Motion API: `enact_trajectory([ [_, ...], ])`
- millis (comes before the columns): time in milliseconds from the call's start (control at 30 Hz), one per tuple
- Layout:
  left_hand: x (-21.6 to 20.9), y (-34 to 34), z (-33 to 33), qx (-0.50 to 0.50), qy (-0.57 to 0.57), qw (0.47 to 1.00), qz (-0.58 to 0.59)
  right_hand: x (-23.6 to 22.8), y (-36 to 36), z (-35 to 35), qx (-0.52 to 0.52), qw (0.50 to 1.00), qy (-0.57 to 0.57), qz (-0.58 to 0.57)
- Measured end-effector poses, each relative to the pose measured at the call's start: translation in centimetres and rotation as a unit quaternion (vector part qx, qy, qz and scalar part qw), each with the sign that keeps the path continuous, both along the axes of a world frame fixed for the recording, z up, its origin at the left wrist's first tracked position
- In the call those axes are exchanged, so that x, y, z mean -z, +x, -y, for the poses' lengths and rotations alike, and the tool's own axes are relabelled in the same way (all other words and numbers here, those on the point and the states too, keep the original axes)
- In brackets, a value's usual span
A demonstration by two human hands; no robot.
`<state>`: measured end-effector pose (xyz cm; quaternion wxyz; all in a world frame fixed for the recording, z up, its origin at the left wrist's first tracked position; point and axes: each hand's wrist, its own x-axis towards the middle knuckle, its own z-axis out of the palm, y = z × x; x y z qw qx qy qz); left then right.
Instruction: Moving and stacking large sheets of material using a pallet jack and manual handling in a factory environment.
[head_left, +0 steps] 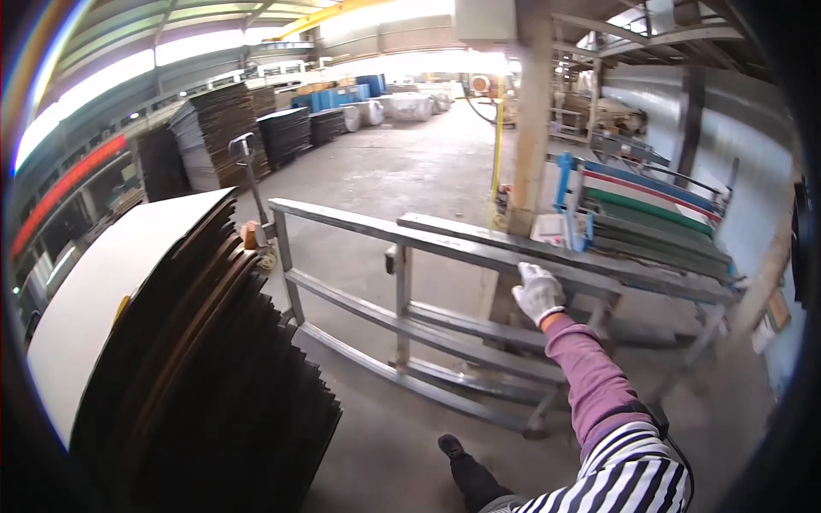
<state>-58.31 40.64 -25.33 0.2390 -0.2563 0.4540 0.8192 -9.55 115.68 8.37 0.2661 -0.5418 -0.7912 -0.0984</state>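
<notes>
Apparently at the taking-hold step on a metal gate (402, 318); calling next, by judgement, for a firm curl around its top rail (342, 220).

Without a left hand in view. At far left, past a tall stack of sheets (141, 256) (white on top, dark along the edges), then past a pallet truck (243, 144) farther back. Across the middle, stretching rightward from close beside the stack as two overlapping sections. Toward the gate's right part, reaching onto the front top rail from above with the gloved right hand (540, 293), just short of a second rail (453, 232) behind. Holding fingers (527, 273) close together there, undersides hidden; impossible to tell whether clasped around the rail or only resting. Farther right, beyond the gate, showing a striped machine (650, 190).
</notes>
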Motion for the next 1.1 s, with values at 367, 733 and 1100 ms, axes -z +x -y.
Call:
enact_trajectory([
  [367,-22.7,2.0,-75.6,0.278,-0.004,0.943,-0.184,11.2,2.5,-19.3,0.173,0.954,-0.077,0.231],
  [733,-17.4,-13.9,-89.3,0.275,0.032,0.937,-0.214,3.7,-3.4,1.8,0.059,0.967,-0.199,0.149],
  [1100,-13.7,-10.1,-58.7,0.221,0.046,0.960,-0.164,10.6,-1.6,17.5,-0.095,0.735,-0.670,-0.049],
])
